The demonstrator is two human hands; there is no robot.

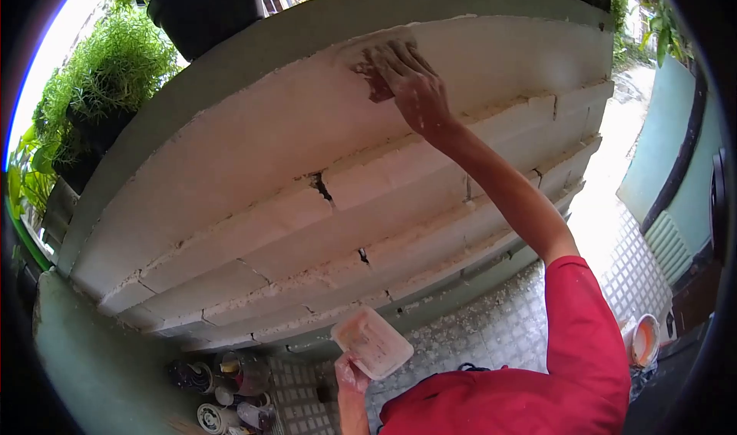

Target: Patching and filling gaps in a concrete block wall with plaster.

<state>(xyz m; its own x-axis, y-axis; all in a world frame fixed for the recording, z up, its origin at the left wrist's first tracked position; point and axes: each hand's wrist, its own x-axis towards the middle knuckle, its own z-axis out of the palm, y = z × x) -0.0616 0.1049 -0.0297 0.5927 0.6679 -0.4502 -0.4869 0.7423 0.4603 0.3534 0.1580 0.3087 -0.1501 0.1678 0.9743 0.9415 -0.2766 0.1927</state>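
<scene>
My right hand (413,82) reaches up and presses a small flat scraper (374,78) against the upper part of a white plastered wall (253,143), where a patch of fresh filler is smeared. My left hand (351,374) is low near the bottom edge and holds a shallow whitish plastic tray (372,341) smeared with paste. The wall has stepped ledges with several dark cracks (321,186) along them. A red sleeve covers my right upper arm.
Black planters (201,9) with green plants stand on the wall's grey-green top. Several small tins and lids (230,393) lie on the tiled floor at the wall's foot. A white bucket (645,339) stands at the right, near a green wall.
</scene>
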